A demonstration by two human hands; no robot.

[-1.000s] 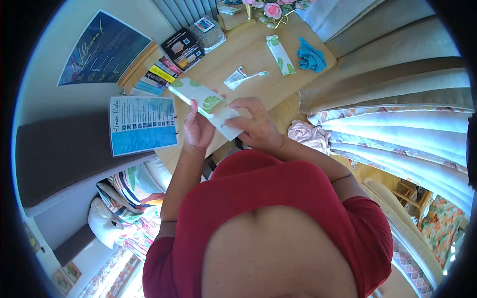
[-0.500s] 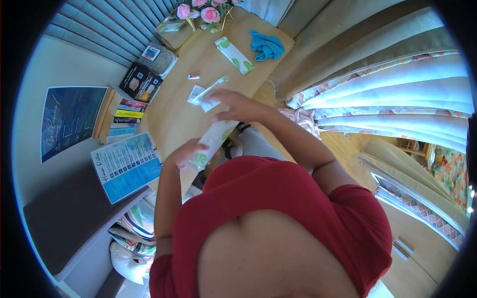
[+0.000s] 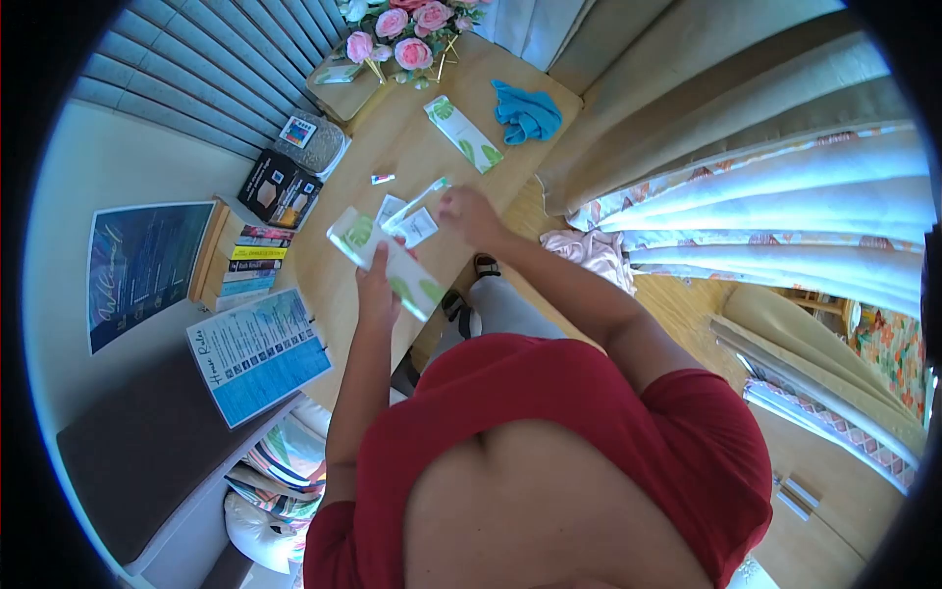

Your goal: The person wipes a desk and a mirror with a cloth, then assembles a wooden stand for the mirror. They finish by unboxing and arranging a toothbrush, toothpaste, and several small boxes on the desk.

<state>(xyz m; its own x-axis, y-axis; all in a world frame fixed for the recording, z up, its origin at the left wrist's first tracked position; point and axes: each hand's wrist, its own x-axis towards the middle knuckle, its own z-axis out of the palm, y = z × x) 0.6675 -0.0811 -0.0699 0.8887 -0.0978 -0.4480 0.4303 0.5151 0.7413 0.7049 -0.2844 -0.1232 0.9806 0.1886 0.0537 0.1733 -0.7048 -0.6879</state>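
Note:
My left hand (image 3: 378,287) grips a long white box with green leaf prints (image 3: 400,270), tilted over the near edge of the table. My right hand (image 3: 469,216) is over the table's right side, fingers curled in, and nothing shows in them. Just left of its fingertips lies a toothbrush (image 3: 432,190) with a pale green head. The brush rests across two small white packets (image 3: 417,227), partly behind the box. A tiny toothpaste tube (image 3: 383,179) with a red end lies farther back. Another leaf-print box (image 3: 463,134) lies flat toward the far right.
A crumpled blue cloth (image 3: 528,112) lies at the far right corner of the wooden table (image 3: 392,128). Pink flowers (image 3: 414,53) stand at the back. Along the left are a black box (image 3: 279,189), books (image 3: 255,257) and a house rules sheet (image 3: 260,355). Curtains hang on the right.
My left hand has raised the leaf-print box and moved it forward over the table, turning it. My right hand has drawn back to the right from the toothbrush and packets, its fingers now curled.

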